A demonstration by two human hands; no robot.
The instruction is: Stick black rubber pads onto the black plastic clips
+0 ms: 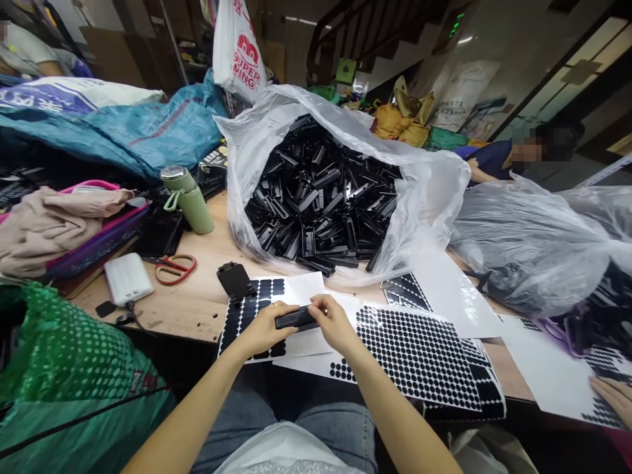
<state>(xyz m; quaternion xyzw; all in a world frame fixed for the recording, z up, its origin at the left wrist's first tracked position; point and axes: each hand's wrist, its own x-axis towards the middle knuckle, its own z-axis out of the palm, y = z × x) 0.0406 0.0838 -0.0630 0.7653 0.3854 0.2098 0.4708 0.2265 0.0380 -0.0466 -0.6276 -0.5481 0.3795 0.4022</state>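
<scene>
Between my two hands is a black oblong plastic part (296,318), held level above the sticker sheets. My left hand (266,326) grips its left end, fingers closed round it. At the other end, the fingertips of my right hand (332,319) are pinched together against the part; whether they also hold a small sticker is too small to tell. Beneath lies a sheet of black rounded stickers (270,287), partly under my left hand. To the right is a white sheet of black round dots (409,349). A black folding stand (236,282) sits at the left sheet's upper edge.
A large clear plastic bag (434,191) full of black plastic parts (326,197) stands open ahead. On the left are red-handled scissors (176,269), a white power bank (128,280) and a green flask (190,201). Another person's hand (615,395) rests at the right edge.
</scene>
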